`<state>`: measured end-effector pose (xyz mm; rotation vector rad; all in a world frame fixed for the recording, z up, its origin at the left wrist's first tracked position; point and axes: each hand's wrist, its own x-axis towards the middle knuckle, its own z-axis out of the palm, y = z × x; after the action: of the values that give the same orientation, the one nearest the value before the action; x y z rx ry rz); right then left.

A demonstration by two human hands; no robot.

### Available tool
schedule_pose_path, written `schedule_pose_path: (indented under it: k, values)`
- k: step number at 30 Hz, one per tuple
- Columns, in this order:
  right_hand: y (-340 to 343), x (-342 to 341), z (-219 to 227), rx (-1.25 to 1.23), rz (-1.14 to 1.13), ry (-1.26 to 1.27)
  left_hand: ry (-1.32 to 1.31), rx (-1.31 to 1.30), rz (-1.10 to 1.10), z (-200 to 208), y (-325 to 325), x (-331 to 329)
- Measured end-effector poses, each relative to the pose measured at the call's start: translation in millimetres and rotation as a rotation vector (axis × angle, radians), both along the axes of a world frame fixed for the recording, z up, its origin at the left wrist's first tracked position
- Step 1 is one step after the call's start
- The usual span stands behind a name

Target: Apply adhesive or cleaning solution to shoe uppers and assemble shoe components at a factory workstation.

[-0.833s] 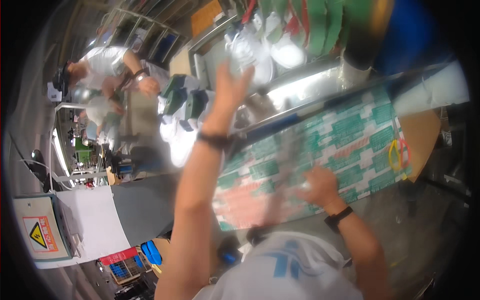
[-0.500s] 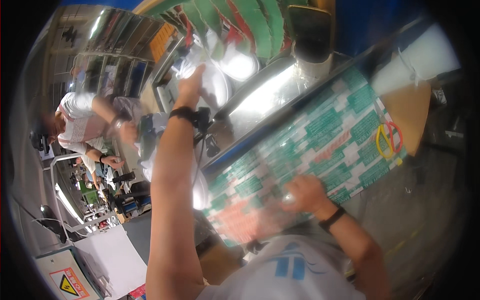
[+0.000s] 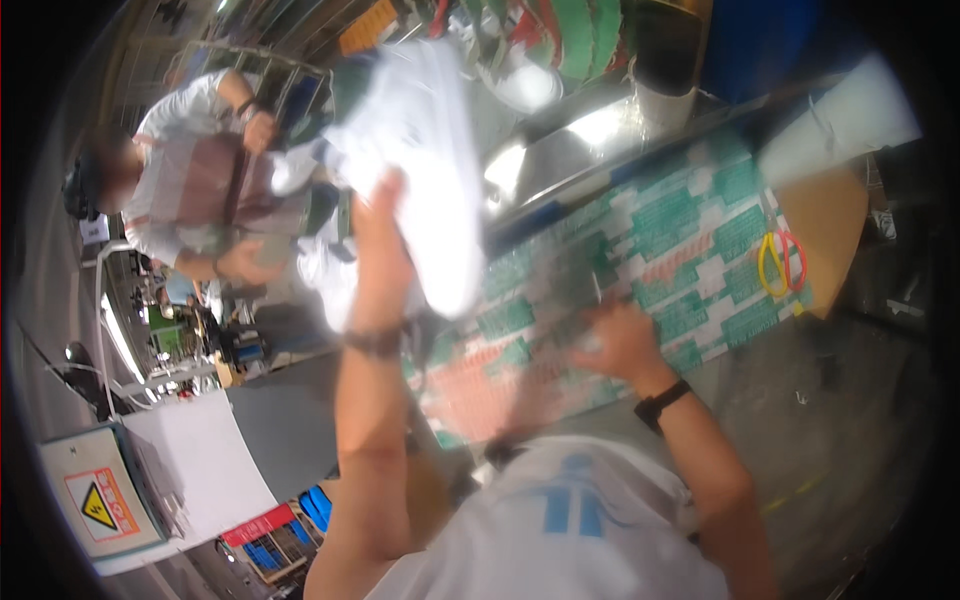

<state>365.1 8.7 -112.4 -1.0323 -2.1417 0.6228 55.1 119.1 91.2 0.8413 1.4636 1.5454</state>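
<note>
My left hand (image 3: pixel 383 255) grips a white sneaker (image 3: pixel 440 190), raised in front of me and blurred by motion. Beneath it and to the right lies a work surface covered in green, white and pink printed sheeting (image 3: pixel 690 215). Over that sheeting is my right hand (image 3: pixel 622 345), thumb spread away from the fingers; I make out nothing held in it. Scissors (image 3: pixel 780 262) with yellow and red handles rest at the sheeting's right end.
Another white shoe (image 3: pixel 528 85) sits behind, by green curved pieces (image 3: pixel 590 40). Across to the left a co-worker (image 3: pixel 190 170) handles white shoes (image 3: pixel 325 270). A dark-topped container (image 3: pixel 668 60) stands at the back, a white roll (image 3: pixel 840 115) at right. A warning sign (image 3: pixel 98 505) is lower left.
My left hand has lifted the white sneaker from among the shoes at the back and brought it nearer. My right hand has shifted slightly up, its thumb now apart. The view has turned somewhat.
</note>
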Motion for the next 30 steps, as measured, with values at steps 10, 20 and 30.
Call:
schedule_pose_path:
  k: [10,20,30]
  values:
    - [-27.2,10.5,29.5,-0.586,-0.183,0.43,0.558,-0.355,0.148,-131.1,-241.4,97.9]
    - [-103.5,-39.3,105.4,-0.234,0.452,0.07,-0.082,-0.224,0.158,-102.9,-255.6,32.8]
    - [-93.4,-87.6,111.0,0.161,0.421,-0.278,0.228,-0.154,-0.063,-77.7,-187.9,-11.5]
